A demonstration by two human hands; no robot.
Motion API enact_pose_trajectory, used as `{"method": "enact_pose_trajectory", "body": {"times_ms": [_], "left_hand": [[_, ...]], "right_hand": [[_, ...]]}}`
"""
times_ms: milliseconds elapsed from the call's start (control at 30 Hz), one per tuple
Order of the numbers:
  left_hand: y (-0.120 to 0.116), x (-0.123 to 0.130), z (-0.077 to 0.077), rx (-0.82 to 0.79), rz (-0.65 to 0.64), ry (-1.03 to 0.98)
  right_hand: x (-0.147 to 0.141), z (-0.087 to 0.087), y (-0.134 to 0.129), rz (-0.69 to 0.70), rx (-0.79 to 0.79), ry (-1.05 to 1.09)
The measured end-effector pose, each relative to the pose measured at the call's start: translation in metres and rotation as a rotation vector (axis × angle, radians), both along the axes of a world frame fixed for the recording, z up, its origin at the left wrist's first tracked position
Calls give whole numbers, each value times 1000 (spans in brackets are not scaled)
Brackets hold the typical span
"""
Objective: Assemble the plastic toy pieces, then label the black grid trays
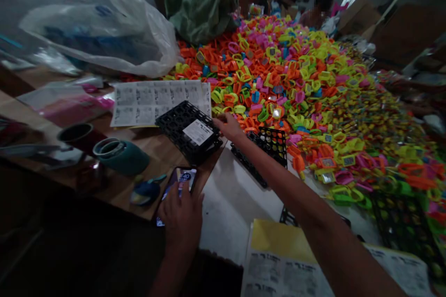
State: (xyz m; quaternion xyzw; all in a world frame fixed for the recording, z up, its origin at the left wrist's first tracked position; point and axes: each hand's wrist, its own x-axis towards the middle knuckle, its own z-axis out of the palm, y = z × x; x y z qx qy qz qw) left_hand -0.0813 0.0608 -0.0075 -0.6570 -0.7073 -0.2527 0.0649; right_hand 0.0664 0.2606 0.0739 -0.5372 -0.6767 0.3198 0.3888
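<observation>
My left hand point(183, 213) lies over a smartphone point(188, 175) at the table's front edge, its fingers stretched onto the lit screen. My right hand point(228, 126) reaches forward and pinches the right edge of a black plastic grid tray point(174, 125) with a white printed label point(198, 132). This tray rests on a stack, partly over a sheet of printed labels point(156, 100). Beneath my right forearm is another group of black grid trays point(275, 141). A blue tape dispenser or similar small object point(144, 192), too blurred to name surely, sits left of the phone.
A large heap of bright plastic toy watches point(278, 74) covers the back and right. Teal point(121, 158) and dark point(76, 134) cylindrical containers stand at left. More label sheets point(268, 269) lie in front. Behind are a plastic bag point(139, 37), a green sack point(205, 4) and a person point(317, 11).
</observation>
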Motion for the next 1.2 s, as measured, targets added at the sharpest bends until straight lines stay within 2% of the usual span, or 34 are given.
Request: {"method": "enact_pose_trajectory", "body": {"times_ms": [67,133,233,300,433,567,633,700,767,833,900,967,1067,1133,1200], "left_hand": [[-12,13,2,-28,-128,-99],[-27,28,3,-118,-285,-247],[-48,52,5,-345,-472,-477],[-58,68,7,-485,-518,-576],[-59,87,12,-626,-512,-661],[-46,86,16,-711,-463,-709],[-40,85,21,-647,-458,-617],[-39,90,31,-441,-480,-443],[-43,103,43,-209,-569,-256],[-51,120,53,-111,-735,-118],[-59,137,57,-195,-921,-49],[-64,148,53,-359,-1019,-21],[-65,151,44,-546,-1022,-20],[-65,146,44,-588,-1013,-59],[-66,139,50,-594,-1061,-124]], "right_hand": [[28,15,-22,32,-22,-1],[66,31,-54,127,-49,-22],[123,45,-122,282,-126,-103],[153,42,-174,316,-193,-248],[192,19,-270,149,-331,-534],[216,2,-328,-61,-361,-579],[222,0,-342,-97,-343,-551],[219,1,-350,-127,-303,-509],[211,4,-352,-157,-268,-449],[203,5,-351,-139,-262,-374],[205,3,-348,-102,-268,-304],[220,-5,-344,-159,-242,-304],[257,-25,-340,-355,-244,-385],[277,-36,-339,-358,-336,-354],[286,-40,-339,-285,-413,-277]]}}
